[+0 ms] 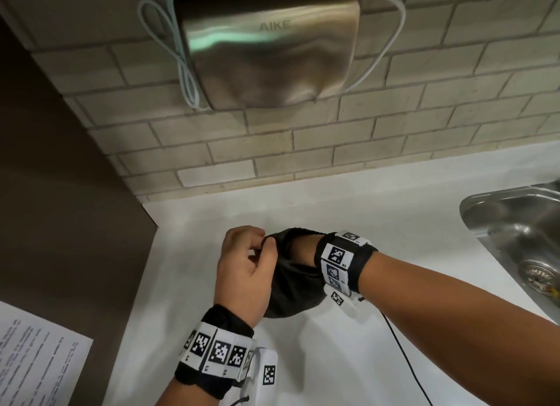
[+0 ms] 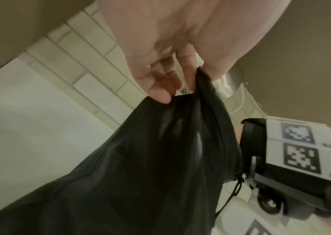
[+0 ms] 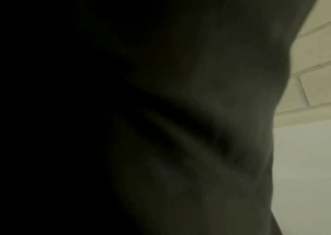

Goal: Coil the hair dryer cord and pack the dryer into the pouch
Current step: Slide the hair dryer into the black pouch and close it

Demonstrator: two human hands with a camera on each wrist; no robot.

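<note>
The left hand pinches the rim of the black pouch between thumb and curled fingers, holding its mouth up over the white counter, near the counter's left edge and well clear of the steel sink at the right edge. The right hand is buried in the pouch past the wrist; only its marker band and forearm show, so I cannot tell how those fingers lie or what they hold. No dryer or cord is on view anywhere on the counter, so my guess is that both are inside the pouch with that hand, being seated at the bottom.

To do this step well, I would keep the left pinch firm and the mouth pulled wide, push the dryer fully to the bottom so the coil does not spring loose, then draw the right hand out slowly without dragging cord with it.

From above, the pouch hangs between the two wrists, under the wall-mounted hand dryer on the tiled wall. The left wrist view adds what that misses: the fingertips gathering a fold of the fabric, and a thin drawstring dangling at the pouch's side, not yet pulled. The right wrist view gives almost nothing but dark cloth pressed against the lens, with a sliver of tile and counter.
</note>
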